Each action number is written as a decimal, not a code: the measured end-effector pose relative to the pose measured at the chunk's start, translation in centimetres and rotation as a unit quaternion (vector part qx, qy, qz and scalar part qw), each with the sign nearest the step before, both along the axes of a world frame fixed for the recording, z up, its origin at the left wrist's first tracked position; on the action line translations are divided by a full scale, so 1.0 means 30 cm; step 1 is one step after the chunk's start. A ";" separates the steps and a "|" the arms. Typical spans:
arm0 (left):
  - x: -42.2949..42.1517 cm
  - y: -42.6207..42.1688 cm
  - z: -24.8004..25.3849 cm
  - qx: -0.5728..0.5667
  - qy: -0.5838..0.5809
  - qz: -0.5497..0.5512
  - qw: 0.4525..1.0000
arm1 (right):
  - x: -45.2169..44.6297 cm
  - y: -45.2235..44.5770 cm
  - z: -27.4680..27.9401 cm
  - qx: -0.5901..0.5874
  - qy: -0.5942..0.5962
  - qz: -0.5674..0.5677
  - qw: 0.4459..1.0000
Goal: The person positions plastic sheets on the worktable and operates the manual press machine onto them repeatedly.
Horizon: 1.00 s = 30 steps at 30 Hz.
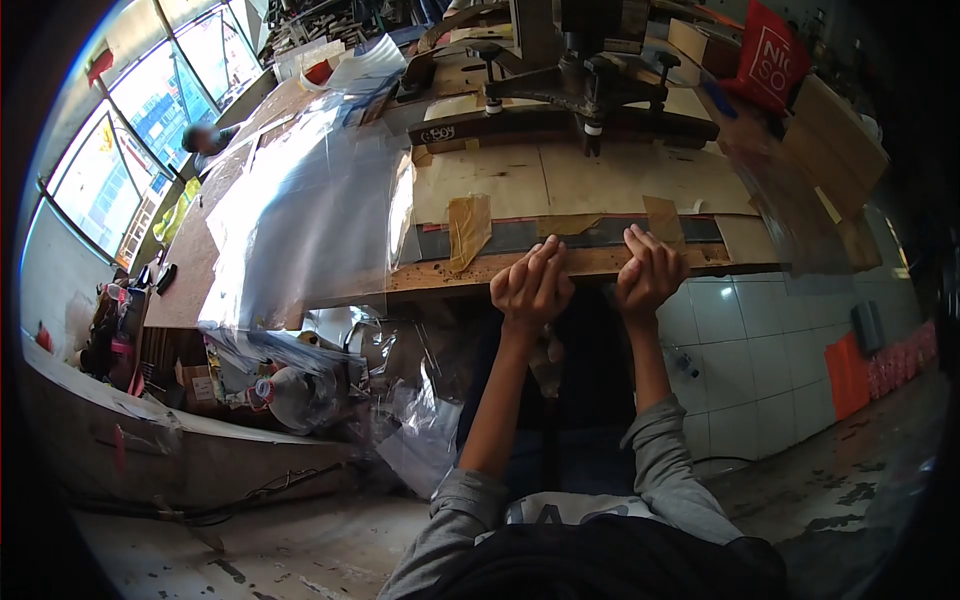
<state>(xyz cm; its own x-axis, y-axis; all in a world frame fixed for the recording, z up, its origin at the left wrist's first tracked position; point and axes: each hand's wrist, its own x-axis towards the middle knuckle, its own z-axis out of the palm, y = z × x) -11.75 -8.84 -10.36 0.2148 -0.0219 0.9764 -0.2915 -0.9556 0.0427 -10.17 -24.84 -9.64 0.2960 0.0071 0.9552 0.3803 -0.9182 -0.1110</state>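
At the front edge of the worktable (480, 272), my left hand (532, 284) is turned palm up with its fingers curled and pinched together. Level with it on the right, my right hand (650, 272) is curled the same way. Whatever lies between the fingertips, perhaps a thin clear sheet, is too hard to make out. Just beyond the fingertips runs a dark strip (610, 233) with brown tape (468, 232) over parts of it. Behind it lies a pale wooden board (590, 180). A dark metal bar (640, 122) hangs above the board's back from a bracket with screws.
A stack of clear plastic sheets (300, 220) covers the table's left side. Another clear sheet (800, 225) droops over the right edge. At the back right stand a red bag (772, 58) and a cardboard box (835, 140). A large plastic bottle (300, 400) lies below the table.
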 end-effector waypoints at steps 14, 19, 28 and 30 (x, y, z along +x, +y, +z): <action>0.003 0.001 -0.007 0.001 0.003 0.004 1.000 | -0.004 0.002 0.008 0.001 0.000 0.000 1.000; 0.003 -0.002 -0.003 -0.003 -0.002 0.004 1.000 | -0.003 0.003 0.007 0.002 -0.001 -0.001 1.000; -0.006 0.004 -0.006 0.003 0.019 -0.001 1.000 | -0.027 -0.004 0.027 0.002 0.038 0.022 0.999; -0.025 0.010 0.010 0.004 0.065 -0.025 0.998 | -0.038 -0.021 0.036 -0.010 0.076 0.052 0.996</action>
